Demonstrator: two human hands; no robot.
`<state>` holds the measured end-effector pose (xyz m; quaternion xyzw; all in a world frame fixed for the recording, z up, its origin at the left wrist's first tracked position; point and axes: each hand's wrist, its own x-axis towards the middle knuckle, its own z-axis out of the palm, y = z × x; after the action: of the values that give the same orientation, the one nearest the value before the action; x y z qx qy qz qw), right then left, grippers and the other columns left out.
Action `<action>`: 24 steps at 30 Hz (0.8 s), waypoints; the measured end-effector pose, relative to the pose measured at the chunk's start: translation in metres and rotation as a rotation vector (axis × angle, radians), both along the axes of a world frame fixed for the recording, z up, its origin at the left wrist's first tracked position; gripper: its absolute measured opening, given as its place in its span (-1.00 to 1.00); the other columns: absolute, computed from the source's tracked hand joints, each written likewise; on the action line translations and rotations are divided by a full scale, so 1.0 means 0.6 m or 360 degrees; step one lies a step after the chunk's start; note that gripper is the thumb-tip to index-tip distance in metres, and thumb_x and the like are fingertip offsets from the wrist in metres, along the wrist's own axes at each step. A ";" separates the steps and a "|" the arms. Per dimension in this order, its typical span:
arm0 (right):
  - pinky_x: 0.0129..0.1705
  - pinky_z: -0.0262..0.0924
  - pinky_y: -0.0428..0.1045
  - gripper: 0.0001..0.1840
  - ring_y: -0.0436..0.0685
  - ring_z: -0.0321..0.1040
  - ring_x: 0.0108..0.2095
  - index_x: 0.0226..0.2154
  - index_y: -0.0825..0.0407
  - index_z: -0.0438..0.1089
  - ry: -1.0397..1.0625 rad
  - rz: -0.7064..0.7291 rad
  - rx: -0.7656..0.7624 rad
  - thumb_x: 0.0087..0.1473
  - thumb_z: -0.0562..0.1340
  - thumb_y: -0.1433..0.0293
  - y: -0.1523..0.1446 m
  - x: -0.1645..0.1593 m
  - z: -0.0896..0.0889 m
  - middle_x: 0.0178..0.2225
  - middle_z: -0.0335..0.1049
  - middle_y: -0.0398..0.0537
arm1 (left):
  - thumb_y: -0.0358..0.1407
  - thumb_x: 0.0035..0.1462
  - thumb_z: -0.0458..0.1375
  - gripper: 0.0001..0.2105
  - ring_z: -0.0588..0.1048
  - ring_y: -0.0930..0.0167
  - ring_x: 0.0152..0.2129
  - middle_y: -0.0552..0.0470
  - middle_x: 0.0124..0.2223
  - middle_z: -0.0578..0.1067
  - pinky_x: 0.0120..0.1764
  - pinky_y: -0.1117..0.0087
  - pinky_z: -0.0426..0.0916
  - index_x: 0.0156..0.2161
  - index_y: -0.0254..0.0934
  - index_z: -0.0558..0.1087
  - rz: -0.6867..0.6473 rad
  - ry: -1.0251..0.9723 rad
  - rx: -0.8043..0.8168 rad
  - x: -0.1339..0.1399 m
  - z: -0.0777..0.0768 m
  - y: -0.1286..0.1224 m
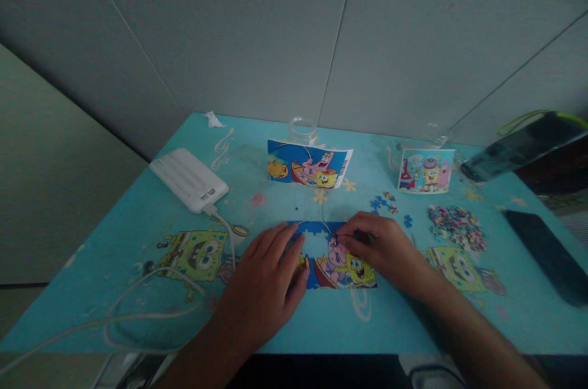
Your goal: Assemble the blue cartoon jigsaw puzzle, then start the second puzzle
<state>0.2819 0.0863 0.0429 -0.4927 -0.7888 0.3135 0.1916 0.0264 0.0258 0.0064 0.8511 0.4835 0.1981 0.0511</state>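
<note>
A partly assembled jigsaw puzzle (pixel 342 263) lies flat on the table, with a gap in its upper middle. My left hand (pixel 271 272) rests on the puzzle's left part, fingers stretched out and covering that side. At the upper right of the gap, my right hand (pixel 379 245) pinches thumb and fingers together on a small puzzle piece (pixel 334 238), mostly hidden by the fingertips. Behind the puzzle stands a picture card (pixel 307 165) showing the same cartoon scene, leaning by a clear jar (pixel 302 127). Several loose blue pieces (pixel 381 202) lie beyond my right hand.
A heap of mixed puzzle pieces (pixel 457 228) sits to the right, below a second picture card (pixel 426 171). Farther right are a dark phone-like slab (pixel 549 257) and a dark bottle (pixel 523 147). At left, a white power bank (pixel 189 179) trails a white cable (pixel 151 317).
</note>
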 end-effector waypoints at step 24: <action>-0.22 0.04 0.04 -0.76 0.09 0.36 -0.31 -0.15 -0.07 0.53 -0.0590 0.0432 0.0508 0.37 0.15 0.27 -0.004 -0.004 -0.008 -0.33 0.43 -0.10 | -0.27 0.31 0.09 -0.57 0.29 0.15 0.23 -0.19 0.28 0.32 0.22 0.00 0.31 0.24 -0.32 0.33 -0.0009 0.0039 0.0023 -0.001 -0.003 0.000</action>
<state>0.2795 0.0836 0.0382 -0.3950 -0.9086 0.1126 0.0754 0.0258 0.0261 0.0044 0.8552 0.4802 0.1910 0.0395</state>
